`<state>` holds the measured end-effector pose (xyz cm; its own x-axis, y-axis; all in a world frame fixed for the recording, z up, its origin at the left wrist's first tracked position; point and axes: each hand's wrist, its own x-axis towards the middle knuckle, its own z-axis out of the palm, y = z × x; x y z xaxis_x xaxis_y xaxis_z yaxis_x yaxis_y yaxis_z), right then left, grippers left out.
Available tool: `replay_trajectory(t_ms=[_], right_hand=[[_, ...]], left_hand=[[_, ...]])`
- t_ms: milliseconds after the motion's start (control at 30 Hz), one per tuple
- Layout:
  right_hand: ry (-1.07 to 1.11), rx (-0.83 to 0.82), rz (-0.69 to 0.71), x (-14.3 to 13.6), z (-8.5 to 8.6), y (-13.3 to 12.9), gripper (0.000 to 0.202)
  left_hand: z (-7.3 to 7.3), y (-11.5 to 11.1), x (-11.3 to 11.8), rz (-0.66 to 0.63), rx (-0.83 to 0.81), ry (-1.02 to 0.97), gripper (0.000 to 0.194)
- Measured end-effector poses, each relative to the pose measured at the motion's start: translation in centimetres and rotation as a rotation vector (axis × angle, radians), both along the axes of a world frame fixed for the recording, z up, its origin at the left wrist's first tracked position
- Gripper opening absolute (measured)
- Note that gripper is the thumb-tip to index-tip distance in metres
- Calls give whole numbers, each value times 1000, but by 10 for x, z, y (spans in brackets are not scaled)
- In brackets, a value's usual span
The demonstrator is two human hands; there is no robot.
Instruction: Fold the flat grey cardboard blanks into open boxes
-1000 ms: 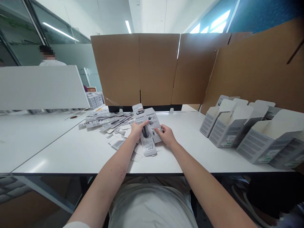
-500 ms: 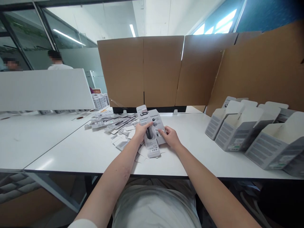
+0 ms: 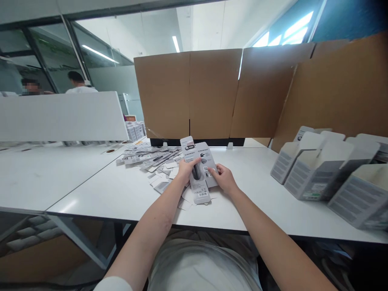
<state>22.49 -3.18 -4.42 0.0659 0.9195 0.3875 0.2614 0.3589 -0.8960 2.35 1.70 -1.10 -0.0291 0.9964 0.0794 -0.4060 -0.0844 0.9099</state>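
A grey-white printed packaging carton [image 3: 200, 193] is held up in front of me over the table, with a dark product picture on its left panel. It looks flat or only partly unfolded; I cannot tell which. My left hand [image 3: 185, 170] grips its left side, thumb lying across the printed front. On the right edge, my right hand [image 3: 226, 178] pinches the other panel between thumb and fingers. Beneath and left of the carton lies a loose pile of flat printed cartons [image 3: 151, 155], partly hidden by my left hand and forearm.
Several opened-up cartons [image 3: 317, 173] stand at the table's right. Tall brown cardboard panels [image 3: 212, 93] wall off the back and right side. A white divider [image 3: 60, 117] rises at the left, with two people beyond it. More cartons [image 3: 135, 130] stand behind the pile.
The whole view has shifted slightly, so everything appears a little farther right and lower. Both hands keep the same hold on the carton.
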Motion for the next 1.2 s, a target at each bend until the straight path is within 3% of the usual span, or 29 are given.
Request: replay_trajectory(t_ms=[533,733,967,1200], right_hand=[[-39,-11,-21,8,-9,7,73],[-38,2,-14,9,-12,11,73],[26,26,14,-1,-2,4,78],[44,-5,49,1,-5,5,71]], left_hand=[[-9,8,4,9,2,-29,58],[-5,4,6,19,19,-14,55],[0,0,2,18,5,1,52],[3,-3,0,17,-7,48,42]])
